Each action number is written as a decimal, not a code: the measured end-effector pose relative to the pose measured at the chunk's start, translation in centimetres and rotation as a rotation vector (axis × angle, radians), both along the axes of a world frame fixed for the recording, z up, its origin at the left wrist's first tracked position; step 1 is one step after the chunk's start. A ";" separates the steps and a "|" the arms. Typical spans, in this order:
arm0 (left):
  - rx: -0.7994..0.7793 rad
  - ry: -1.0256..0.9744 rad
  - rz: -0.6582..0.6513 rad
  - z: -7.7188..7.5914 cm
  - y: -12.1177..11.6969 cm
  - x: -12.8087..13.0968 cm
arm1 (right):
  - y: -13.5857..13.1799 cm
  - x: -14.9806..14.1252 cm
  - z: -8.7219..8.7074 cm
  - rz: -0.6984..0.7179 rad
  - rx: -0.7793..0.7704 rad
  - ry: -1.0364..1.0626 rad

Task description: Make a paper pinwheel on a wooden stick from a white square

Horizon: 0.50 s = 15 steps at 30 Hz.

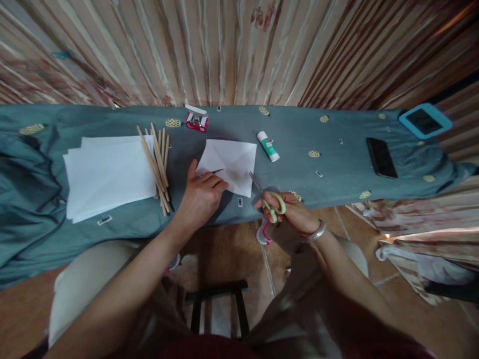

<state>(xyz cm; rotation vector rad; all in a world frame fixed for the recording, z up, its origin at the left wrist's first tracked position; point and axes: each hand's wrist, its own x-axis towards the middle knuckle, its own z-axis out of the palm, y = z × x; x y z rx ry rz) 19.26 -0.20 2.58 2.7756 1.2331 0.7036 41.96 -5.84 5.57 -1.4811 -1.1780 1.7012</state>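
Scissors [256, 181] show metal blades, smooth plastic handles. Square sheet [239, 159]: matt paper, lightly creased. Stack [110, 177] at left: matt paper. Sticks [153, 162]: bare wood, matt. Glue stick [268, 146]: smooth plastic. Phone [380, 157], right: glossy. Bracelet [315, 233] looks shiny, metal. Tablecloth [348, 162]: matt, wrinkled cloth. Far curtain [220, 55]: pleated fabric.

On the desk [348, 164], the left hand [204, 194] rests its fingers on a small white sheet [239, 154], from its seven o'clock side. The right hand [294, 213], at four o'clock, holds green-handled scissors [274, 205]. Around this sheet lie a glue stick [268, 146] at two, an open red box [196, 126] at eleven, and wooden sticks [161, 175] at nine o'clock.
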 end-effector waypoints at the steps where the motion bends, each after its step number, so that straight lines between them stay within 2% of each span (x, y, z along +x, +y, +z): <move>1: -0.003 0.005 0.010 0.0 0.0 -0.2 | 0.1 0.0 -0.1 -0.020 -0.016 0.006; 7: -0.020 0.062 0.032 -0.2 -0.1 -0.7 | 0.1 -0.3 -0.6 -0.082 -0.097 0.096; 15: 0.021 0.013 -0.056 -0.9 -0.4 0.4 | -0.6 -0.9 -1.1 -0.055 -0.126 0.187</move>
